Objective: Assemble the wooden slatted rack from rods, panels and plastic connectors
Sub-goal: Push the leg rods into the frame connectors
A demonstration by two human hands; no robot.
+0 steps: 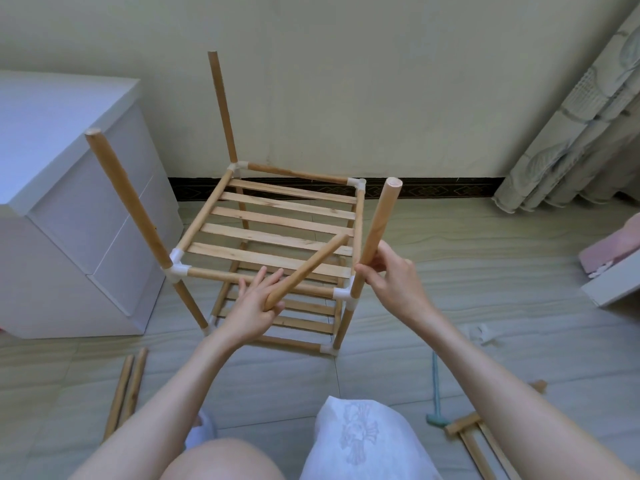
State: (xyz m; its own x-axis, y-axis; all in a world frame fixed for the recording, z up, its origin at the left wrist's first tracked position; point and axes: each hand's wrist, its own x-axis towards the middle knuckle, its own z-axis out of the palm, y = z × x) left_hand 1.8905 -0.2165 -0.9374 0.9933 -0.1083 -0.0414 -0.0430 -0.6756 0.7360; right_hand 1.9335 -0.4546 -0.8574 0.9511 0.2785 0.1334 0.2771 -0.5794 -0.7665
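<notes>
Held in the right hand (388, 271) an upright rod (375, 233), fingers closed around its lower part just above the near right connector (346, 295), apparently pressing it down into the socket; gripped in the left hand (258, 301) a spare rod (304, 270), slanted over the upper slatted panel (277, 220). Stood on the floor (450, 271) beside a white cabinet (69, 202): the rack with two shelves, three uprights now in place, far right connector (358, 183) still empty. Probably next: to seat this upright fully, then to carry the spare rod to that empty socket and push it in straight.
</notes>
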